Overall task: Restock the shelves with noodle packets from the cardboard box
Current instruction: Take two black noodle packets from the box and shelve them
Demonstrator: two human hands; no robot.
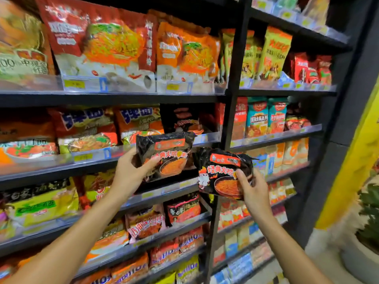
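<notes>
- A tall black shelving unit point(229, 111) fills the view, its tiers packed with bright noodle bags standing behind clear plastic lips that carry yellow price tags.
- A black upright post splits the unit into a wide left bay and a narrower right bay.
- At the far right edge a yellow wall panel point(356, 152) runs down to a pale floor, where a potted plant point(369, 212) sits in a light-coloured pot.
- On the second tier from the top, at the right end of the left bay, black packets point(184, 119) stand in a shadowed slot with dark open room above and around them.
- The front lip of that tier lies just behind the raised packets; the tier beneath shows a dark gap near the post.
- The left hand point(133, 169) grips the left black noodle packet point(164, 154) at its lower left corner, thumb curled over the printed front and fingers behind it.
- That packet is held upright in the air in front of the second tier's edge, just below the black packets' slot.
- The right hand point(250, 187) grips the right black noodle packet point(223, 173) along its right side, thumb pressed on the front and fingers wrapped behind.
- This packet hangs lower, tilted slightly, in front of the post; whether the two packets' near corners touch I cannot tell.
- Both bare forearms reach up from the bottom corners of the view.
</notes>
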